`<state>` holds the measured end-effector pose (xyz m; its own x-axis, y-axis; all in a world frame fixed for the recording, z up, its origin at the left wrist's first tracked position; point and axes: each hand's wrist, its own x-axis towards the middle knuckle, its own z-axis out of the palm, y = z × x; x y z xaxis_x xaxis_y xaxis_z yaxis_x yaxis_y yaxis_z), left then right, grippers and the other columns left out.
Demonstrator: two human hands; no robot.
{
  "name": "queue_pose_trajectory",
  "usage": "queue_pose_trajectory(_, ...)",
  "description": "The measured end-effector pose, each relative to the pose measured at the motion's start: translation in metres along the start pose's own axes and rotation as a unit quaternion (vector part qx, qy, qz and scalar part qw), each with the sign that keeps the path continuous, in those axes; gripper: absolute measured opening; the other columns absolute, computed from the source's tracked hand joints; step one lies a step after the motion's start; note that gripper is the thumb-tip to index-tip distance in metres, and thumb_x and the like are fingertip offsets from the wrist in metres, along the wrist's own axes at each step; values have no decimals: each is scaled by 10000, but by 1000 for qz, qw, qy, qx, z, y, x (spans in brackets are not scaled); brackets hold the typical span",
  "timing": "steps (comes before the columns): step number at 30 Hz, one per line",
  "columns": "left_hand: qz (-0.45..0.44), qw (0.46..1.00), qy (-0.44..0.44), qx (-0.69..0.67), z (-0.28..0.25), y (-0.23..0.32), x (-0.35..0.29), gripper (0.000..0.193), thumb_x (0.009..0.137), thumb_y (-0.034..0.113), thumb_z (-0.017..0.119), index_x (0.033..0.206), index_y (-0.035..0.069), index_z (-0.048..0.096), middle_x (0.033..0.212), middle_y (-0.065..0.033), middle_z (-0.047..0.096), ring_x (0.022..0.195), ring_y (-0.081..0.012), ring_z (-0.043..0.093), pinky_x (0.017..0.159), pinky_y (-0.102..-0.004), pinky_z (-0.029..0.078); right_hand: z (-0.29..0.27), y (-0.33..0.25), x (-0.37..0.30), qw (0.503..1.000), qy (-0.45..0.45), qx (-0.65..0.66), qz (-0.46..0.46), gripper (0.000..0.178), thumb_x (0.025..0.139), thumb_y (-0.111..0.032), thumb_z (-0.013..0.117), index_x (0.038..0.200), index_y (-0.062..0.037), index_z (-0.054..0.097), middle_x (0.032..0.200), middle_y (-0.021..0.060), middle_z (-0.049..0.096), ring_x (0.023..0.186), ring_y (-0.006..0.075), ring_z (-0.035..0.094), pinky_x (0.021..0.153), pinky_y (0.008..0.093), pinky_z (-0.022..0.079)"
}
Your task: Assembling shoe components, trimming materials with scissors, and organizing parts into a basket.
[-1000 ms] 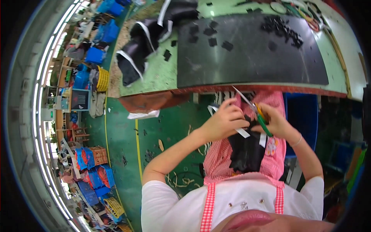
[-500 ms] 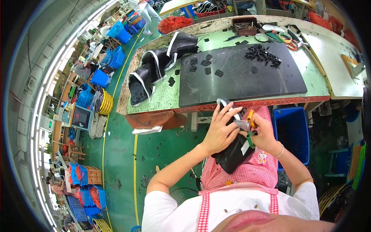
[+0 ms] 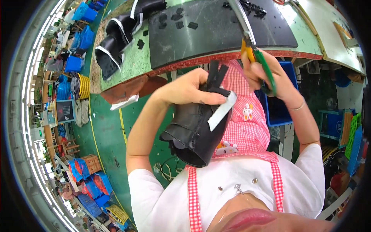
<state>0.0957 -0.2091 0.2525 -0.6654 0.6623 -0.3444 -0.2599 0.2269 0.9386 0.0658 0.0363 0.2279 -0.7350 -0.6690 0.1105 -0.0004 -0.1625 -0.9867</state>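
Observation:
My left hand (image 3: 184,88) is closed on a black boot upper (image 3: 189,123), thumb along its top edge. The upper hangs tilted over my lap with its wide opening toward me. A zipper runs down it, and loose black tape ends (image 3: 217,75) stick up beyond my fingers. Beside the thumb a white strip (image 3: 222,111) lies along the upper. To the right, my right hand (image 3: 270,71) grips scissors with yellow and green handles (image 3: 266,67). Their long blades point away over the bench, look closed together, and are apart from the upper.
Several black boot uppers with white edging (image 3: 112,50) lie on the bench's left. A black board (image 3: 216,34) bears small black scraps. Below the bench's right side stands a blue bin (image 3: 276,112). A checked apron (image 3: 247,135) covers my lap. Baskets and other workplaces line the far left.
The scissors have moved away from the upper, up and to the right. My left hand has turned the upper, bringing its zipper and white strip into view. The whole view has shifted.

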Motion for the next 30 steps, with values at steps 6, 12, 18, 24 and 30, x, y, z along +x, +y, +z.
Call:
queue_pose_trajectory(6,-36,999,-22,-20,-19,-7,8,278,732,238,791,858,18,675,757,25,636,680,-40,549,632,-206,439,-17,15,-28,959,-187,-141,158,619,808,-592,606,930,5,496,671,27,409,601,147,412,558,288,344)
queue_pose_trajectory(12,-74,997,-8,-33,-28,-1,39,282,723,217,797,879,13,681,811,-7,653,738,-59,569,673,-216,447,-37,10,-12,946,-175,-229,150,556,769,-537,674,845,-12,509,640,46,383,576,149,397,534,285,310)
queue_pose_trajectory(18,-99,993,-46,-54,-52,16,72,264,754,210,770,888,2,679,794,9,648,694,-52,560,633,-211,450,-64,15,2,964,-119,-185,148,450,822,-417,692,734,1,549,552,26,379,492,107,359,466,267,269)
queue_pose_trajectory(24,245,888,326,214,-103,49,93,191,772,172,745,822,13,652,663,10,570,619,-38,495,543,-211,392,-185,46,23,892,284,-310,164,263,910,-292,591,787,-62,559,570,-83,393,457,22,390,410,196,318)
queue_pose_trajectory(30,257,715,382,525,-157,-20,103,366,684,369,759,830,64,621,788,-60,588,818,-266,543,799,-391,391,-328,71,18,648,309,-643,267,398,893,-288,605,1191,-31,547,914,192,637,796,306,611,720,379,467)
